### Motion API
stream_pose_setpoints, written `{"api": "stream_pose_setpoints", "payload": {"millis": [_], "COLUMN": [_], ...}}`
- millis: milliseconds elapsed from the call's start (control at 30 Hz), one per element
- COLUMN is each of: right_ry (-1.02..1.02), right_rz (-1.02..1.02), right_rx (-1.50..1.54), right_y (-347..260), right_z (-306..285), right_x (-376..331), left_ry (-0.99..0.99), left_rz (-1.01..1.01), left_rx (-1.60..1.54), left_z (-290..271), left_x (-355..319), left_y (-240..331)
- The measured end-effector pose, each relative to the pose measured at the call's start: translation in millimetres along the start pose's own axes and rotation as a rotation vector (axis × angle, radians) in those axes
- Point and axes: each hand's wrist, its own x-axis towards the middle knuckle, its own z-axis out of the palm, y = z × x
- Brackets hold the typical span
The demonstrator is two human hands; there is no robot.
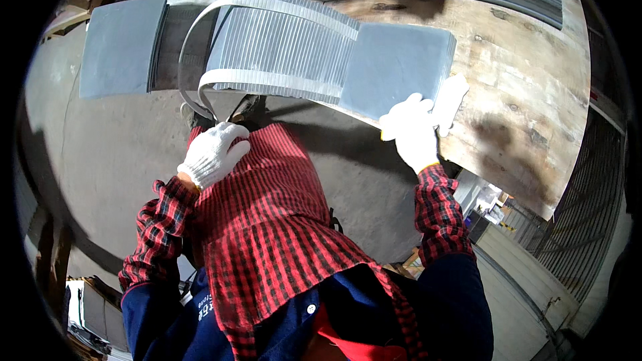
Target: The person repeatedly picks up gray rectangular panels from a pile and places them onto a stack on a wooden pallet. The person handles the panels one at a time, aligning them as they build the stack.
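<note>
Left hand (214, 154) is curling its fingers, seemingly pinching the white strap (274, 79) where its ends are meeting; exact grip unclear. Strap is looping around the row of grey tiles (281, 43), which is standing beyond and to the right of that hand, long axis running left-right along the bench (515, 100). Left hand is sitting nearer the strap. Right hand (414, 132) is resting by the near right corner of the flat grey tile (398, 67), beside a white bundle (450, 102); can't tell if gripping.
</note>
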Motion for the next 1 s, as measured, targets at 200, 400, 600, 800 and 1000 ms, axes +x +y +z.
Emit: {"api": "stream_pose_setpoints", "payload": {"millis": [200,400,600,800,1000], "right_ry": [0.390,0.636,0.389,0.280,0.394], "right_rz": [0.222,0.447,0.545,0.542,0.349], "right_rx": [0.753,0.893,0.404,0.469,1.322], "right_y": [46.3,56.9,68.8,91.0,68.0], "right_z": [63.2,23.9,65.2,54.3,-22.3], "right_x": [-27.9,-21.9,-11.0,2.0,13.8], "left_ry": [-0.032,-0.055,-0.128,-0.092,-0.070], "left_rz": [-0.016,0.055,0.090,0.057,-0.023], "left_rx": [-0.016,-0.038,-0.029,-0.048,-0.032], "left_z": [-9.2,-7.1,-12.8,-19.1,-18.9], "left_x": [11.6,20.5,33.4,31.8,22.8], "left_y": [16.4,28.6,39.2,38.7,22.7]}}
